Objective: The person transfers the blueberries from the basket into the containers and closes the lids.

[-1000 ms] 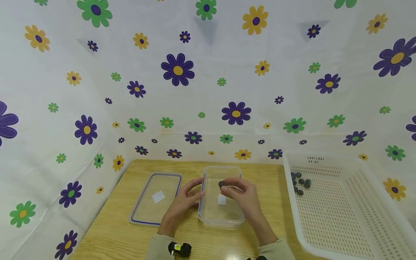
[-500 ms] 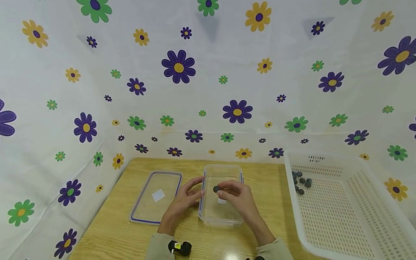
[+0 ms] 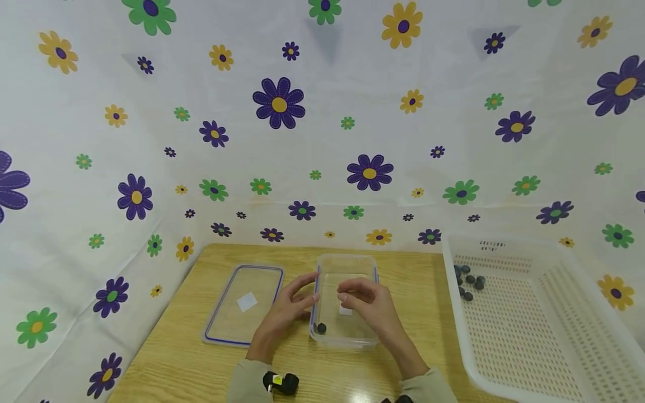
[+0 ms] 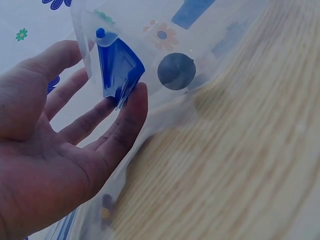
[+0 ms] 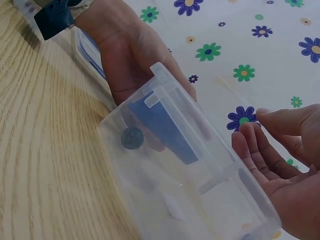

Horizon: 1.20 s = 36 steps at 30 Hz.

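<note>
The left hand (image 3: 282, 313) is laid with straight fingers against the left wall of the clear rectangular plastic container (image 3: 353, 336). The right hand (image 3: 370, 308) is held over it, fingers loose, nothing gripped. The small dark round pebble (image 3: 321, 328) lies in the container's near-left corner.

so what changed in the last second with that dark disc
The right hand let go of the dark disc, which dropped from above the clear container into its near left corner; the hand now hovers with nothing in its grip. The left hand stayed against the container's left wall. Lid, basket and its discs did not move.
</note>
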### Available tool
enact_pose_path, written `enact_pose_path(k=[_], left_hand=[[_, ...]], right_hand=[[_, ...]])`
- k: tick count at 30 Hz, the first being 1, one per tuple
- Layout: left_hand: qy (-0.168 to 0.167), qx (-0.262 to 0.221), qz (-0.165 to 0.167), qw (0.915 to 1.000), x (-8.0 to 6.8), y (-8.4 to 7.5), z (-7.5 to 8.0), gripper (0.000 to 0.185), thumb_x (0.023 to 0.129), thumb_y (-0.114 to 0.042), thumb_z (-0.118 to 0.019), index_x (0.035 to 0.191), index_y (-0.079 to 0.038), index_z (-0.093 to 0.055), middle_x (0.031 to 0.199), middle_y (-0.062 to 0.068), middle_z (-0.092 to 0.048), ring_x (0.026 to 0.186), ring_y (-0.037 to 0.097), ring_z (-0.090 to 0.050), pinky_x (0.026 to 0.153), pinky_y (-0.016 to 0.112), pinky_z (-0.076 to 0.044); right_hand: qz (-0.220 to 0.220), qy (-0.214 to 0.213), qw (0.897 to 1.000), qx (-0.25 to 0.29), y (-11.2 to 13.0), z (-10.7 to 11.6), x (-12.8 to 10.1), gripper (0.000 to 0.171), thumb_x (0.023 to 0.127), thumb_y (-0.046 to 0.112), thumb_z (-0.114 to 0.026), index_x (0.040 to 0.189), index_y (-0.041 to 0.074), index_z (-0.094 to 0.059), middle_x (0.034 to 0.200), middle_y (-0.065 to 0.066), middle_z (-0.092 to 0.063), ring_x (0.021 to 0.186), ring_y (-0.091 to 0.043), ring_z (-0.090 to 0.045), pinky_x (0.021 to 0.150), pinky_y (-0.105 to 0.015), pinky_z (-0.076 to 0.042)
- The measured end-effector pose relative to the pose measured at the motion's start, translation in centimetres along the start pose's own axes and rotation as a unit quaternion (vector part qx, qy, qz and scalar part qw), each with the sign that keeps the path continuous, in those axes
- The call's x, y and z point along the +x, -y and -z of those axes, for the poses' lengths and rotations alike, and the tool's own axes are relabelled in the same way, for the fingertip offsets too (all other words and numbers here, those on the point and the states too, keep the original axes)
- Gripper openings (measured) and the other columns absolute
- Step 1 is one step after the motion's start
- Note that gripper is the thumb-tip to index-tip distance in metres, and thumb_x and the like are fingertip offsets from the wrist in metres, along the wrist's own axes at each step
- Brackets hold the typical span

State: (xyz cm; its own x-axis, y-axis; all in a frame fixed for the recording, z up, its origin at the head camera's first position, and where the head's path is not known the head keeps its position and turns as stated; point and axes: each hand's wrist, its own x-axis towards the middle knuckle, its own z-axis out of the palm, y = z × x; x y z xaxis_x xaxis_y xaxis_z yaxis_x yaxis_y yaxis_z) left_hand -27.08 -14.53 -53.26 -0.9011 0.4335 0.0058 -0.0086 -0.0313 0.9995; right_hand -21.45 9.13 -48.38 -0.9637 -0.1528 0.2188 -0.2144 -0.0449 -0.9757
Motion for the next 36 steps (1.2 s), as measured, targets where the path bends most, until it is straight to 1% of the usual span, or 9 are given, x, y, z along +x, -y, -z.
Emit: enact_pose_path(k=[3,6,9,13,18,24,29,31,36], left_hand=[[0.001,-0.002,0.001,1.0,0.1,0.0,-0.1,0.06,0.101,-0.019,-0.069,0.155,-0.012,-0.045,0.162,0.011,-0.037,0.123,0.037,-0.06,0.088,0.043,-0.058],[0.002,-0.008,0.001,1.0,0.2,0.0,-0.2,0.06,0.101,-0.018,-0.069,0.155,-0.011,-0.044,0.162,0.011,-0.036,0.124,0.037,-0.059,0.089,0.043,-0.057],[0.005,-0.009,0.0,0.9999,0.3,0.0,-0.3,0.061,0.101,-0.018,-0.069,0.155,-0.01,-0.043,0.162,0.011,-0.036,0.125,0.038,-0.059,0.089,0.043,-0.058],[0.001,-0.002,-0.009,1.0,0.3,0.0,-0.4,0.06,0.101,-0.017,-0.068,0.155,-0.009,-0.043,0.162,0.013,-0.035,0.124,0.04,-0.06,0.087,0.043,-0.059],[0.006,-0.015,-0.009,0.9998,0.3,0.1,-0.5,0.06,0.101,-0.016,-0.068,0.155,-0.01,-0.044,0.162,0.013,-0.035,0.125,0.04,-0.059,0.088,0.044,-0.058],[0.002,-0.012,-0.006,0.9999,0.2,0.2,-0.5,0.061,0.1,-0.019,-0.07,0.155,-0.011,-0.045,0.162,0.011,-0.037,0.124,0.038,-0.06,0.087,0.042,-0.058],[-0.002,-0.013,-0.001,0.9999,0.1,0.3,-0.2,0.061,0.1,-0.018,-0.07,0.156,-0.011,-0.044,0.161,0.012,-0.038,0.123,0.038,-0.059,0.086,0.04,-0.059],[0.0,-0.015,0.0,0.9999,0.1,0.3,-0.1,0.061,0.101,-0.018,-0.069,0.156,-0.012,-0.044,0.16,0.012,-0.038,0.122,0.038,-0.059,0.086,0.041,-0.059],[0.003,-0.02,-0.002,0.9998,-0.1,0.4,0.1,0.06,0.101,-0.015,-0.068,0.156,-0.012,-0.043,0.161,0.013,-0.037,0.123,0.038,-0.059,0.087,0.042,-0.059]], right_hand=[[0.0,0.0,1.0,0.001,0.6,0.2,-0.1,0.022,0.096,0.007,-0.072,0.115,-0.004,-0.07,0.116,-0.022,-0.068,0.102,-0.034,-0.07,0.084,-0.036,-0.06],[0.016,0.001,1.0,-0.001,2.0,0.5,-0.3,0.022,0.097,0.008,-0.071,0.116,-0.003,-0.07,0.118,-0.022,-0.068,0.102,-0.032,-0.07,0.085,-0.037,-0.06],[0.041,0.004,0.999,-0.006,4.1,0.8,-0.5,0.022,0.097,0.006,-0.07,0.117,-0.003,-0.069,0.118,-0.024,-0.067,0.102,-0.028,-0.071,0.085,-0.038,-0.06],[0.072,0.0,0.997,-0.041,7.3,1.5,-0.7,0.021,0.099,0.006,-0.069,0.118,-0.003,-0.069,0.118,-0.021,-0.068,0.1,-0.021,-0.071,0.084,-0.037,-0.06],[0.113,-0.017,0.988,-0.102,11.1,3.8,-0.8,0.02,0.101,0.005,-0.065,0.12,-0.001,-0.068,0.117,-0.016,-0.068,0.099,-0.02,-0.071,0.084,-0.034,-0.06],[0.155,-0.042,0.971,-0.178,14.6,7.7,-0.3,0.022,0.102,0.003,-0.062,0.123,-0.002,-0.067,0.118,-0.011,-0.069,0.1,-0.018,-0.07,0.084,-0.029,-0.059],[0.175,-0.063,0.956,-0.226,14.7,11.3,0.4,0.027,0.102,0.002,-0.062,0.128,-0.002,-0.065,0.121,-0.005,-0.069,0.103,-0.012,-0.068,0.087,-0.02,-0.055],[0.171,-0.073,0.956,-0.228,14.1,12.9,0.8,0.029,0.103,0.004,-0.062,0.13,-0.002,-0.063,0.121,-0.002,-0.069,0.104,-0.01,-0.068,0.088,-0.018,-0.054],[0.149,-0.094,0.96,-0.215,11.8,16.7,1.7,0.03,0.103,0.006,-0.061,0.132,-0.001,-0.063,0.121,0.003,-0.068,0.104,-0.008,-0.067,0.084,-0.019,-0.056]])
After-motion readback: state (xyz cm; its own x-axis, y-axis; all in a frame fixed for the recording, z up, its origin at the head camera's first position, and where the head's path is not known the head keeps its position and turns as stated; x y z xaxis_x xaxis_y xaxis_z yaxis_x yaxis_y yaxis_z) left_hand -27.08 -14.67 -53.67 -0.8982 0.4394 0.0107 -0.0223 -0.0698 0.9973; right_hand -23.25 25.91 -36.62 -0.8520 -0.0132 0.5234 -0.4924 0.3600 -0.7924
